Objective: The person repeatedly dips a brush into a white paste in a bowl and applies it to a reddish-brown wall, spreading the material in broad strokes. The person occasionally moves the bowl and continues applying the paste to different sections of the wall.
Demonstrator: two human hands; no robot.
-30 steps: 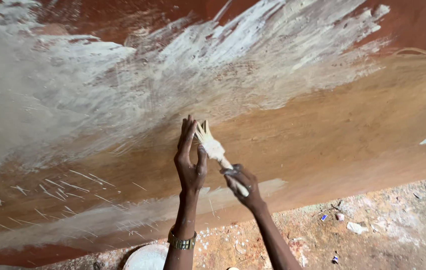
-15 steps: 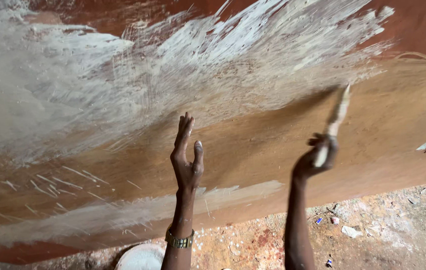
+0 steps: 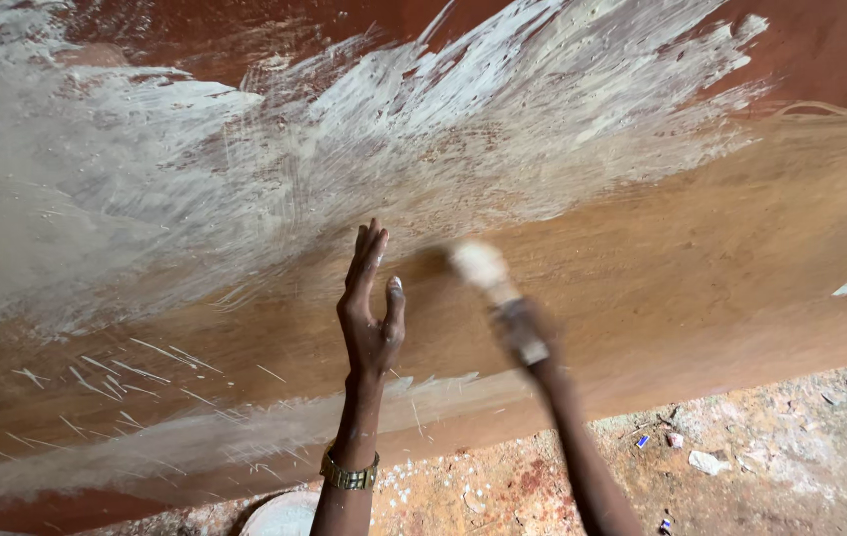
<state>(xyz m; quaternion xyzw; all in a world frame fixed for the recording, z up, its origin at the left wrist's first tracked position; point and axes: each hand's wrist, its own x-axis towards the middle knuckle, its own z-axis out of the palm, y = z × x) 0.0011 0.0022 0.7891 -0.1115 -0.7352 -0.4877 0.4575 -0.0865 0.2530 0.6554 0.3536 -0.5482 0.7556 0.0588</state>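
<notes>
The left hand (image 3: pixel 369 318) is pressing flat against the brown wall (image 3: pixel 702 258) with fingers released, while the blurred right hand (image 3: pixel 521 333) is grasping a white-tipped brush (image 3: pixel 480 266) beside it.

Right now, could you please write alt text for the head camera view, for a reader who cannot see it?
A person's right hand, motion-blurred, sweeps a white-loaded brush across a reddish-brown wall streaked with white paint. The open left hand, a gold bracelet on its wrist, rests flat against the wall beside it. Debris litters the floor below.
</notes>
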